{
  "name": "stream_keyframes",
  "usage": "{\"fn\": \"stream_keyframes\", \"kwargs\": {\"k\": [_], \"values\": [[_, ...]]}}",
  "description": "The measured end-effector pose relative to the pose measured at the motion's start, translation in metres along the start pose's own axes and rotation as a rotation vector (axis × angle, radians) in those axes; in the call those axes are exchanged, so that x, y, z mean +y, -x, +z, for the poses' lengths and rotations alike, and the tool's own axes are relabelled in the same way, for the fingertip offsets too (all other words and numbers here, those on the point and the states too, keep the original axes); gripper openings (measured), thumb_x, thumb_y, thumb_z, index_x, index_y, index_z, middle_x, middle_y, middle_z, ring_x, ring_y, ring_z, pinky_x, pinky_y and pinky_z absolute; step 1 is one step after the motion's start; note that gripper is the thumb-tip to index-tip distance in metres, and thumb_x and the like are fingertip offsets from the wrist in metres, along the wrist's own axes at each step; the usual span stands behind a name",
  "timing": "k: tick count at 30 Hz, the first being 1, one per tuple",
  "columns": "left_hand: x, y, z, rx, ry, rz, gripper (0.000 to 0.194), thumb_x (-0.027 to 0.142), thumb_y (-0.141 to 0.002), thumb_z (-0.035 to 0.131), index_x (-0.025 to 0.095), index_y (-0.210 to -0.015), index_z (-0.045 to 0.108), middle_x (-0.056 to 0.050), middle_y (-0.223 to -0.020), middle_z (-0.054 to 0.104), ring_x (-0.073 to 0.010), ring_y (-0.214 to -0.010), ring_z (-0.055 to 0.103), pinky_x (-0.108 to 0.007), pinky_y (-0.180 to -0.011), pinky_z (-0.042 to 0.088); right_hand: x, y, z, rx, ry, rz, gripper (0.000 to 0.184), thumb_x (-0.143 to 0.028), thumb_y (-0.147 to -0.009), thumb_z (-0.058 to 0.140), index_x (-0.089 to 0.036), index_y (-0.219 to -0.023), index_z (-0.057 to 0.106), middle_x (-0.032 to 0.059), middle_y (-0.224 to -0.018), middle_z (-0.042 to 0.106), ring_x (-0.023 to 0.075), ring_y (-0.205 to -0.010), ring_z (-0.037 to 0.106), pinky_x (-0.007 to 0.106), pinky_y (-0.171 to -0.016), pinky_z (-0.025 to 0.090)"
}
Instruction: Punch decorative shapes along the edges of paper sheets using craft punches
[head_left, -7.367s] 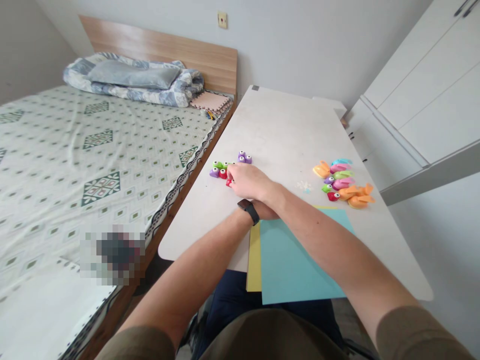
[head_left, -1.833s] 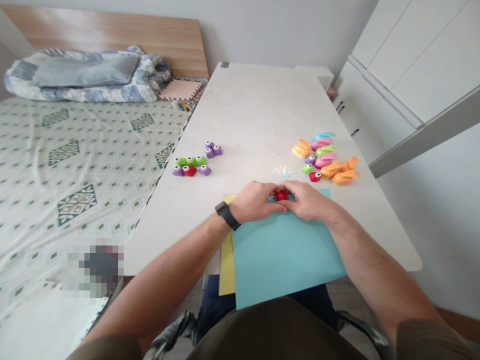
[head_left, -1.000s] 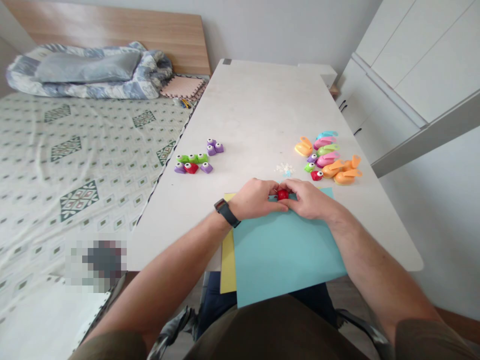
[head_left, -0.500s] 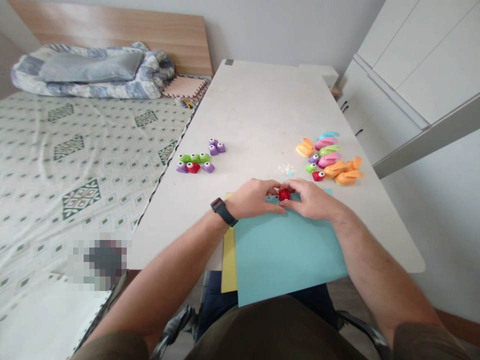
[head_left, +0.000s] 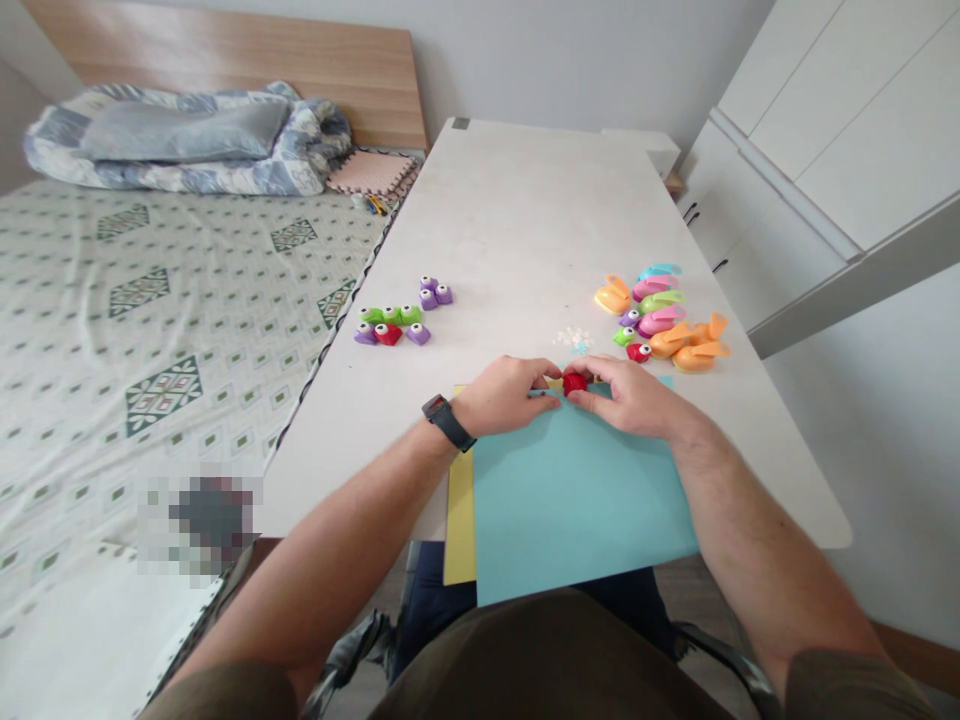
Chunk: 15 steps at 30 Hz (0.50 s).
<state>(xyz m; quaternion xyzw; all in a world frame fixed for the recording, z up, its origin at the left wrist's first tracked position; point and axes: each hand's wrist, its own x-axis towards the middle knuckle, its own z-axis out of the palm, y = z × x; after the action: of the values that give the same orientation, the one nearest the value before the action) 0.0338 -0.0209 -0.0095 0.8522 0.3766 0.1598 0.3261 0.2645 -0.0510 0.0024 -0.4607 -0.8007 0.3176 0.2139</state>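
A red craft punch sits at the far edge of a light-blue sheet of paper. My right hand is closed around the punch, thumb on the near side and fingers on the far side. Just left of it, my left hand pinches the far edge of the blue sheet between thumb and fingers, its fingertips close to the punch. Small cut-outs show in the paper along that edge. Under the blue sheet lies a yellow sheet, showing along the left side. Small white and blue paper pieces lie beyond my hands.
Several small purple, green and red punches stand on the left of the white table. To the right are several larger lever punches in orange, pink, green and blue, with small ones beside them. A bed adjoins the left edge.
The red punch has shifted slightly right and away along the paper edge, turning in my right hand. My left fingertips have drawn back a little from it.
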Motion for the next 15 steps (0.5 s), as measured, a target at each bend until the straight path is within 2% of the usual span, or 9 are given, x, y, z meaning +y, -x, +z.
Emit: {"fn": "stream_keyframes", "kwargs": {"k": [15], "values": [[-0.0016,-0.0002,0.0027,0.02,0.0,0.011,0.034,0.03,-0.087,0.064,0.02,-0.119,0.068,-0.003,-0.099,0.078,-0.0192,-0.093,0.073,-0.026,-0.078,0.054,0.0009,-0.002,0.0053,0.027,0.036,-0.033,0.023,-0.035,-0.089,0.069,-0.023,-0.109,0.068,0.0058,-0.102,0.072,0.0232,-0.095,0.063,0.038,-0.086,0.049]]}}
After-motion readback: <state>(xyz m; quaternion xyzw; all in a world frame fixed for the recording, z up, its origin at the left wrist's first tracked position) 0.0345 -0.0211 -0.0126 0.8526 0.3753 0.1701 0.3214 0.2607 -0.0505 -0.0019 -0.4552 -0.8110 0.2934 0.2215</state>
